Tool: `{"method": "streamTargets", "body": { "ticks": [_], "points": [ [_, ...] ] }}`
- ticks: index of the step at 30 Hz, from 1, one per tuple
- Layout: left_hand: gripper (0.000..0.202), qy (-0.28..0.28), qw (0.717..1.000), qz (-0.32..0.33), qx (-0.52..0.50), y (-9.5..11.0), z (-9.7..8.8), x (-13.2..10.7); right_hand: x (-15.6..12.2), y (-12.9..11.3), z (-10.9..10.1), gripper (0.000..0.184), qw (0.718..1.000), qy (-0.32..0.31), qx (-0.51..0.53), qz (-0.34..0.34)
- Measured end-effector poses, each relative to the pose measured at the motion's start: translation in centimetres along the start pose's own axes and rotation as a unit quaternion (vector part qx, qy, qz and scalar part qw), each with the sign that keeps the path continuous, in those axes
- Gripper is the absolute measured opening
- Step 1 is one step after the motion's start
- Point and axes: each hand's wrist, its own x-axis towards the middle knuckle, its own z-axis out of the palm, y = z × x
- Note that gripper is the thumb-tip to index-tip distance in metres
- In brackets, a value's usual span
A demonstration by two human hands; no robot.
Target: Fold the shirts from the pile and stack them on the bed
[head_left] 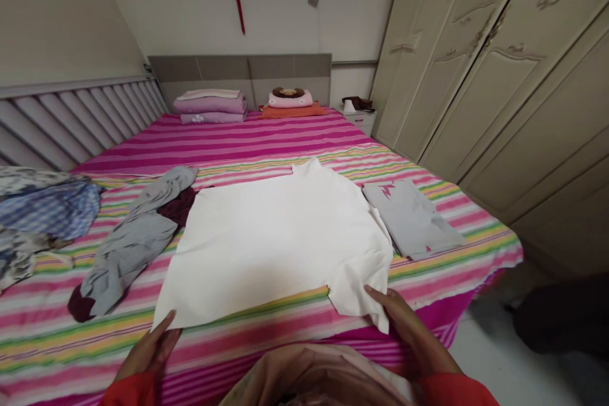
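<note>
A white shirt [276,241] lies spread flat on the striped bed [247,146], collar toward the headboard. My left hand [153,347] rests at its near left corner, fingers stretched out and touching the hem. My right hand [404,320] lies flat at the near right, with its fingertips against the sleeve [364,295] that hangs toward the bed's edge. Neither hand grips the cloth.
A folded grey garment [412,219] lies right of the shirt. A crumpled grey and maroon garment [133,241] lies to the left, with blue checked clothes [42,209] beyond. Folded bedding [212,104] and a pink pillow [290,99] sit by the headboard. Wardrobe doors [499,76] stand on the right.
</note>
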Motion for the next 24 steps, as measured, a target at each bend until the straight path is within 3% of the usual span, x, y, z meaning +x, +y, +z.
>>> {"method": "streamTargets", "body": {
  "ticks": [4,10,14,18,20,22,24],
  "points": [
    [0.012,-0.017,0.995,-0.047,-0.082,1.2,0.6,-1.9,-1.1,-0.9,-1.3,0.037,0.997,-0.01,0.071,-0.005],
    [0.018,-0.022,0.994,-0.017,-0.106,2.3,0.5,-4.4,-3.4,-2.2,-2.6,0.04,0.996,0.053,0.075,0.017],
    [0.031,-0.012,0.994,-0.014,-0.112,1.5,-2.5,-4.0,-5.7,-2.2,-4.0,0.045,0.996,0.008,0.085,0.04],
    [0.051,0.018,0.993,-0.033,-0.111,-2.1,-7.9,-2.6,-7.6,-0.6,-6.4,0.042,0.997,-0.005,0.06,0.043],
    [0.061,0.038,0.992,-0.039,-0.111,-3.8,-9.8,-2.4,-8.2,0.4,-7.4,0.034,0.999,0.015,0.031,0.01],
    [0.066,0.05,0.991,-0.048,-0.114,-4.5,-10.3,-2.8,-8.5,0.7,-8.0,0.03,0.998,0.043,0.013,-0.043],
    [0.063,0.042,0.989,-0.06,-0.131,-3.6,-9.4,-3.6,-8.0,0.3,-8.2,0.038,0.993,0.068,0.013,-0.097]
  ]
}}
